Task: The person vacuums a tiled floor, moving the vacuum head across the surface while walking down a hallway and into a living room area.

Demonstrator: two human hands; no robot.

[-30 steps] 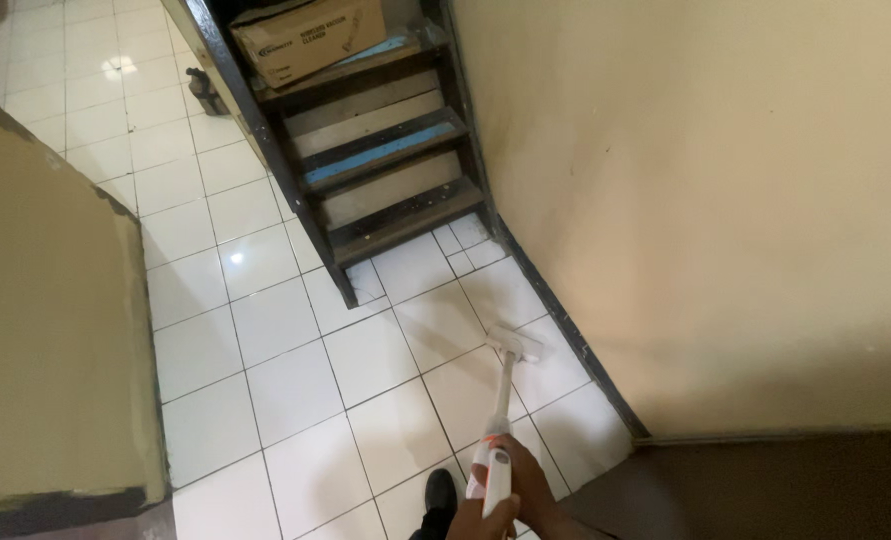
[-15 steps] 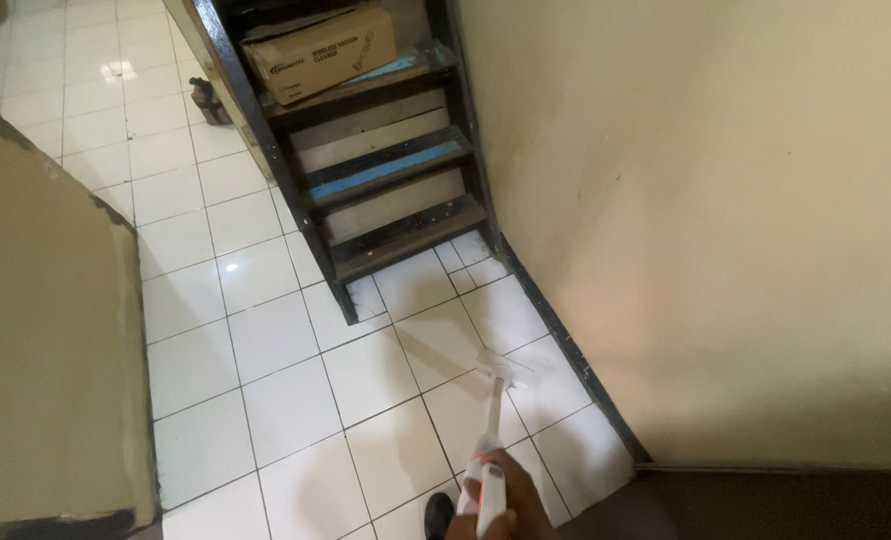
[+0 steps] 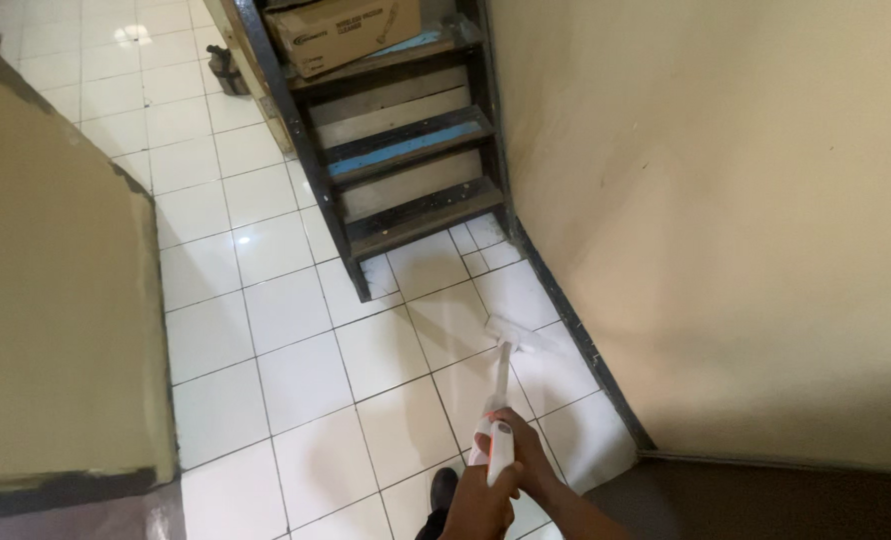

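Both hands, right hand (image 3: 528, 462) and left hand (image 3: 478, 505), closed around stick vacuum handle (image 3: 499, 452); floor head (image 3: 518, 336) on white tile floor (image 3: 296, 380) near dark baseboard (image 3: 581, 340): keep head flat, strokes parallel to wall.

There is one white stick vacuum cleaner (image 3: 503, 400), one brown cardboard box (image 3: 344, 30) at 12 o'clock, and three dark wooden stair steps (image 3: 406, 150).

Head camera looks steeply down at the floor (image 3: 286, 380) from standing height.
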